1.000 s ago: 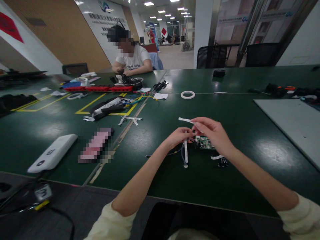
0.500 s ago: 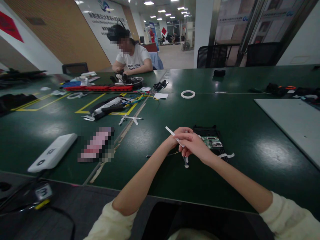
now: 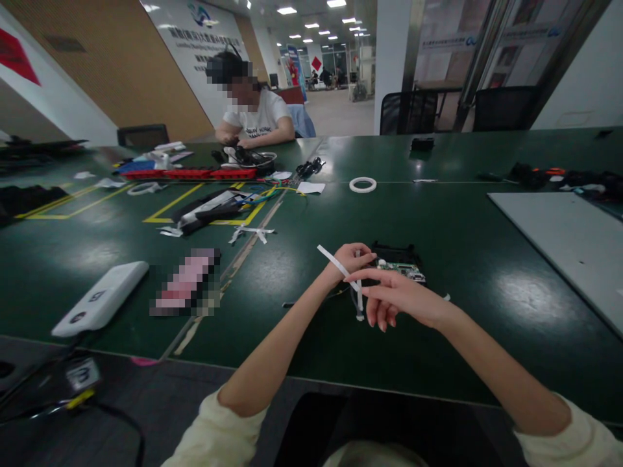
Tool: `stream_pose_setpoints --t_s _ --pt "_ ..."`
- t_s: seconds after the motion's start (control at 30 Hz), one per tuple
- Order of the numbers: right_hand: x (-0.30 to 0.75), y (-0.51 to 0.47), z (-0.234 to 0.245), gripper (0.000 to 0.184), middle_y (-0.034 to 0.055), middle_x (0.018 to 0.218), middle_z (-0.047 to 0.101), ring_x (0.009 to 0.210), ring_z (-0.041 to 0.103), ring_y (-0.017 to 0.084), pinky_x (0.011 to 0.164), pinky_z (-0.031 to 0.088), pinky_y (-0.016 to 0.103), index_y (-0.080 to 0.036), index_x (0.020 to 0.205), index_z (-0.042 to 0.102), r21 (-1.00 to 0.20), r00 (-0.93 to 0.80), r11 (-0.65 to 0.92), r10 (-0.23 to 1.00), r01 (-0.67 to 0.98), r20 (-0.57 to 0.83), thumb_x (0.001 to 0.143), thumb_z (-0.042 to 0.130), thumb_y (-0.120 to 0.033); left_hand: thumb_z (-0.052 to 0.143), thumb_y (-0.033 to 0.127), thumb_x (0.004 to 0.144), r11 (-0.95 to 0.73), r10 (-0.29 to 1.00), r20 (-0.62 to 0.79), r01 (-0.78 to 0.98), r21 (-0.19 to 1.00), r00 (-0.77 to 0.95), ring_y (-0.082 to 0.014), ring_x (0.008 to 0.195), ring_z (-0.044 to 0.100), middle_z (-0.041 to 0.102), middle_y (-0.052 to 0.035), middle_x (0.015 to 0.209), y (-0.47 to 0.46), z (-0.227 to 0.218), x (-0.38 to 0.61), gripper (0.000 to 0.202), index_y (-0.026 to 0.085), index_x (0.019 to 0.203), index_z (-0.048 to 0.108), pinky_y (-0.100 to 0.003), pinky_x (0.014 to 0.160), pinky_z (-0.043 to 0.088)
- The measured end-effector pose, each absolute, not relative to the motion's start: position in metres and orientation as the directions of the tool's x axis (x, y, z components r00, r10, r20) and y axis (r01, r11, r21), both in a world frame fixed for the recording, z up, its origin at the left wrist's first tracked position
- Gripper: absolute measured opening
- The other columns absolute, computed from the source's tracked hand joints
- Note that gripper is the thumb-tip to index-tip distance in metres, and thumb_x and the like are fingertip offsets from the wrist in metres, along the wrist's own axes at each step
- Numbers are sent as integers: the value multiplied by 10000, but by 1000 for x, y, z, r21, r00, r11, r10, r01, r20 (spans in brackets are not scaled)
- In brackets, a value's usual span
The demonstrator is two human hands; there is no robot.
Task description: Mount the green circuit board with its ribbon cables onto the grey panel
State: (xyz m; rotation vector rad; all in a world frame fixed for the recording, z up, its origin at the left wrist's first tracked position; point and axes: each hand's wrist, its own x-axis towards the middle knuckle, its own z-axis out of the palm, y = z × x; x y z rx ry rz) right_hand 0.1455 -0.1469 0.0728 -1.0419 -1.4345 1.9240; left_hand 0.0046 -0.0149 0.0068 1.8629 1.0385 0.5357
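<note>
My left hand is closed at the left side of a black device with a green circuit board. Its fingers are wrapped on the cables that hang down from there. A strip of white tape slants across the cables, its free end sticking out up and to the left. My right hand pinches the tape at its lower part with the fingertips, the other fingers curled loosely below. The right hand covers the lower part of the device.
A roll of white tape lies beyond my hands. To the left are a phone and a white power bank. A pale board lies at right. Across the table sits a person near cables and a red strip.
My right hand has moved right and slightly down, away from my left hand, uncovering more of the tape strip and the cables. The left hand stays beside the device.
</note>
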Motion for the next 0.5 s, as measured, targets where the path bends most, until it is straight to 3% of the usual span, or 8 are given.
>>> stream_pose_setpoints --t_s 0.1,0.2,0.3,0.37,0.43,0.5 --pt "167 -158 72 474 16 723 662 566 617 95 456 423 152 -254 1351 410 -949 -523 -315 807 11 -274 895 491 -354 577 357 802 -449 840 153 509 735 520 -146 775 587 656 -29 822 -15 14 -1 208 174 853 660 -264 735 445" --pt "198 -161 74 444 19 725 650 572 602 90 471 424 156 -230 1293 482 -953 -381 -303 885 -34 -268 869 532 -353 577 313 801 -498 856 285 541 677 431 -179 955 573 656 -42 972 -12 24 -5 180 186 902 655 -295 879 415" --pt "237 -149 72 388 20 731 646 576 583 82 495 437 164 -226 1215 555 -966 -178 -246 957 -77 -229 841 569 -325 551 290 818 -443 868 263 416 794 421 -172 965 579 650 -52 992 -22 41 4 191 176 946 636 -288 859 434" --pt "261 -132 69 344 18 744 648 601 591 82 499 440 160 -223 1153 593 -973 -26 -207 978 -99 -205 815 590 -288 535 304 833 -395 832 215 273 877 512 -156 904 593 655 -58 957 -47 56 23 197 162 931 630 -287 833 448" --pt "280 -113 66 277 24 741 648 621 603 87 485 434 155 -201 1061 627 -981 148 -152 974 -121 -169 790 588 -242 530 323 839 -322 724 149 140 936 673 -144 860 602 659 -55 927 -90 71 49 206 163 918 633 -282 808 456" --pt "292 -92 63 229 36 748 650 645 612 93 504 446 160 -184 991 632 -989 264 -75 959 -125 -106 772 570 -201 552 356 825 -272 521 108 45 961 847 -146 818 608 663 -52 895 -142 79 80 231 172 937 636 -271 752 464"
